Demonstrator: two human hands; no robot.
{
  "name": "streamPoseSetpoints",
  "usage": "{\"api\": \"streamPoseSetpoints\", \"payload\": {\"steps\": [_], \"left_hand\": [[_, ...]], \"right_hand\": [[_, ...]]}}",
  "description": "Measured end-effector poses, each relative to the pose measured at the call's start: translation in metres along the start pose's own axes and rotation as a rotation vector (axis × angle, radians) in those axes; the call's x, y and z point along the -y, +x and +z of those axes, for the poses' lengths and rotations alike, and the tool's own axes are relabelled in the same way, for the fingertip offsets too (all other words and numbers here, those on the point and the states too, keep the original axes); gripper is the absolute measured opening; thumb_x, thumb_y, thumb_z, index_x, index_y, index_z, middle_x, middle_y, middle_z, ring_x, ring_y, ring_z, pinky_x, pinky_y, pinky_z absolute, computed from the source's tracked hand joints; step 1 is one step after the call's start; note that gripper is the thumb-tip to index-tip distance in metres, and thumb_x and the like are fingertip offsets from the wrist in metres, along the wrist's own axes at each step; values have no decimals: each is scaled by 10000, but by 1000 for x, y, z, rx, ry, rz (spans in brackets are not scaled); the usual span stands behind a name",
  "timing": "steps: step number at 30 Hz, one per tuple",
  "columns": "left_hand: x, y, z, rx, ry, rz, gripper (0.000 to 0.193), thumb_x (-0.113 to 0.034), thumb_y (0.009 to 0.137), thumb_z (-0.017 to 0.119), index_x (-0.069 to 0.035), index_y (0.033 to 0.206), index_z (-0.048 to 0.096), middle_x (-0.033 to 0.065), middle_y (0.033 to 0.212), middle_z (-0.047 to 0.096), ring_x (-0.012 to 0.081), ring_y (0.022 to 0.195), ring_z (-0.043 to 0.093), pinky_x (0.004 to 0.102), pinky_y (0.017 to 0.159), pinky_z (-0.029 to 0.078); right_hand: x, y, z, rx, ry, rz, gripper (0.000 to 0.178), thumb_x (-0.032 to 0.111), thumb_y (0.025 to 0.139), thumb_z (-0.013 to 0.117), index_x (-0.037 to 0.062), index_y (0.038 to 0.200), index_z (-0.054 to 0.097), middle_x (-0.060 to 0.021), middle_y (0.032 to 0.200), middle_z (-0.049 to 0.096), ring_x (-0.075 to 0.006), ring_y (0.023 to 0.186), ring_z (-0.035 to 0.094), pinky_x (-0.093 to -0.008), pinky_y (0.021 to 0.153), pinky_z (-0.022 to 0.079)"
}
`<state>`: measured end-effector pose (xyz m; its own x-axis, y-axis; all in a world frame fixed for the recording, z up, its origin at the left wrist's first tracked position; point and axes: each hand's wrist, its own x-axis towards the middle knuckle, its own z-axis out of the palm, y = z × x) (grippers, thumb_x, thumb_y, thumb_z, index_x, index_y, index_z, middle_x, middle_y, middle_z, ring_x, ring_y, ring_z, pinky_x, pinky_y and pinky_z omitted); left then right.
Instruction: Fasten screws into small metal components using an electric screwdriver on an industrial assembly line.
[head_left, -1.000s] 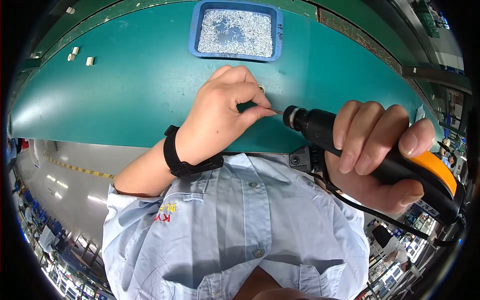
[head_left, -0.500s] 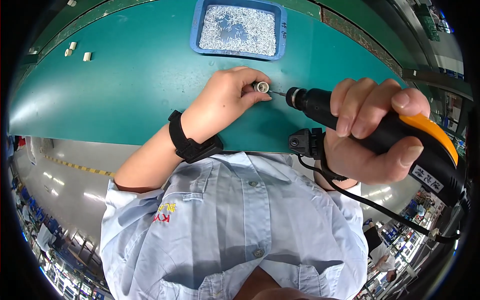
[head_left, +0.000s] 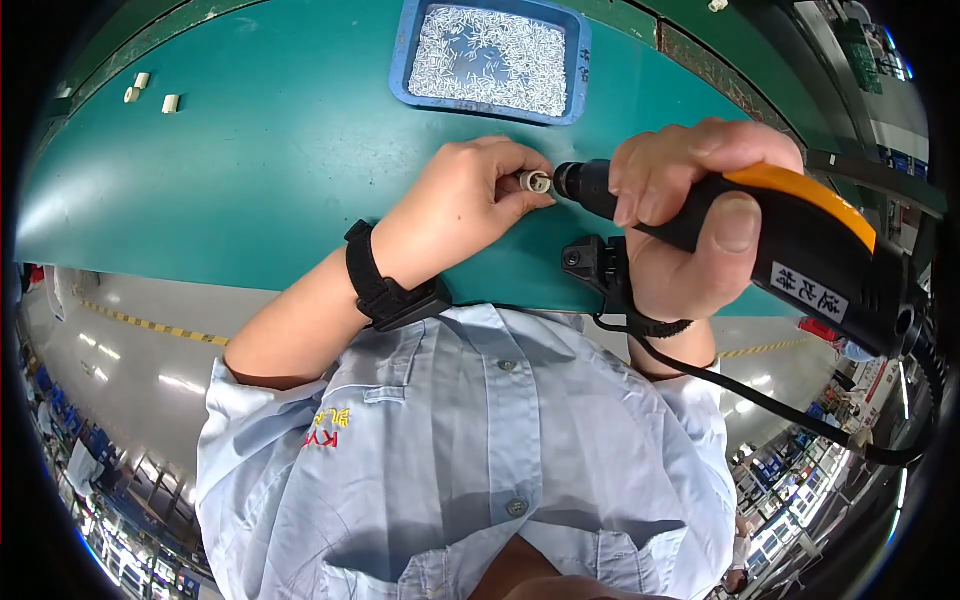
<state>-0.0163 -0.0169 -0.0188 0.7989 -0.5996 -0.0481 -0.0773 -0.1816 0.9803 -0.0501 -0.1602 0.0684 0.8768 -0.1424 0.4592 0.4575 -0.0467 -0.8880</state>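
Between thumb and fingers, my left hand (head_left: 465, 200) pinches a small white ring-shaped part (head_left: 538, 182), its hollow opening toward me. A black electric screwdriver (head_left: 690, 215) with a yellow-orange strip is gripped in my right hand (head_left: 700, 205). Its nose comes up close to the part from the right, and the tip is at the part's edge; whether the bit sits inside cannot be made out. Beyond my hands stands a blue tray (head_left: 400, 75) holding a great many small pale metallic pins (head_left: 540, 70).
Three small cream cylindrical pieces, one of them a short cylinder (head_left: 171, 104), lie at the far left of the green tabletop (head_left: 260, 170). A black cable (head_left: 760, 398) trails from the screwdriver's side at right. Black strapped devices (head_left: 400, 300) sit on both wrists.
The screwdriver in my right hand has moved left and slightly up, closing the gap to the white part. My left hand has shifted slightly right, still pinching it.
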Motion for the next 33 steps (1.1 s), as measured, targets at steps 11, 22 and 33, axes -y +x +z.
{"api": "streamPoseSetpoints", "payload": {"steps": [11,22,33], "left_hand": [[-1,-1,-3,10,45,53,176,-39,755,688,20,918,656,153,778,617,248,642,624,335,594,490],[-25,41,-43,-64,318,275,214,-100,750,713,-14,938,659,155,876,624,291,696,622,373,640,494],[-2,92,-61,105,504,318,103,-65,824,661,-13,910,637,66,794,623,160,689,585,280,661,471]], "right_hand": [[-5,7,2,75,-72,30,398,399,882,581,56,1033,448,-18,581,430,-131,473,439,-290,488,392],[30,-5,-49,-2,360,-258,488,460,884,594,60,1126,453,-37,638,499,-148,495,482,-304,534,424],[22,-16,-57,-13,263,-212,454,438,885,592,58,1099,467,-34,634,495,-154,494,489,-297,508,409]]}}
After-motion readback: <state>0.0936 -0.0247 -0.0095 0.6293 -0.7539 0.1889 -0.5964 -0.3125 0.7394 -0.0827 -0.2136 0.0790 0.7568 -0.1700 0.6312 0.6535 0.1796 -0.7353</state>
